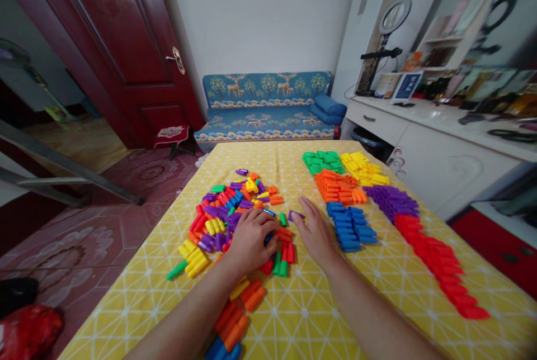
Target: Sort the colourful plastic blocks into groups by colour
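Observation:
Mixed small plastic pieces [218,212] in several colours lie heaped on the yellow patterned cloth. My left hand [254,240] rests over the right side of this heap, fingers curled round a dark blue piece [268,237] that is mostly hidden. My right hand [312,231] is just to the right, fingers apart, its thumb and index beside a small purple piece [296,216] on the cloth. Farther right lie sorted groups: green [323,162], yellow [364,169], orange [338,186], blue [351,227], purple [392,202] and a long red row [440,265].
Orange pieces [230,323] and blue pieces [222,350] lie near my left forearm. Beyond the table [272,315] stands a blue patterned sofa [268,119]. A white dresser [436,147] with a ring light [395,15] is at the right, a red door [113,30] at the left.

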Demonstrator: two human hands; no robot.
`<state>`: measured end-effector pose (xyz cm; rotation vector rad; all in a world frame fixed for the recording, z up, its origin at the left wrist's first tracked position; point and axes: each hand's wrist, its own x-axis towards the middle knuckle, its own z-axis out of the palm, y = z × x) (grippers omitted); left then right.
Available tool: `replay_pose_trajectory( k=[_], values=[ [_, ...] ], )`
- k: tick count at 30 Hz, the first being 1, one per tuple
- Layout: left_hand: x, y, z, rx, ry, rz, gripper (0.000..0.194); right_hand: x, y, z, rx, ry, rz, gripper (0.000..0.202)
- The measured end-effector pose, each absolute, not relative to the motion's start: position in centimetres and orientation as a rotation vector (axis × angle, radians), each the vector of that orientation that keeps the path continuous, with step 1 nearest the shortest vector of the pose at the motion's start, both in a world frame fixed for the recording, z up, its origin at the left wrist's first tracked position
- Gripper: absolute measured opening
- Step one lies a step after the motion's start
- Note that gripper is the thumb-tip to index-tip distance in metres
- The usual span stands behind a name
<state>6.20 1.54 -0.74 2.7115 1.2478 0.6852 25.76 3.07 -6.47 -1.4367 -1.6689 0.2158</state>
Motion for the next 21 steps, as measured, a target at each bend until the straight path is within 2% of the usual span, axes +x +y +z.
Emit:
replay_pose_trajectory(
  k=[5,21],
  values=[
    [6.2,1.5,-0.8,2.699,1.249,0.683,0.017,27.7,4.2,-7.2,-1.537,-1.602,0.211,0.058],
    [6.1,1.6,-1.0,2.699,1.255,0.687,0.018,27.8,4.3,-7.4,-1.571,-1.519,0.242,0.063]
  ],
)
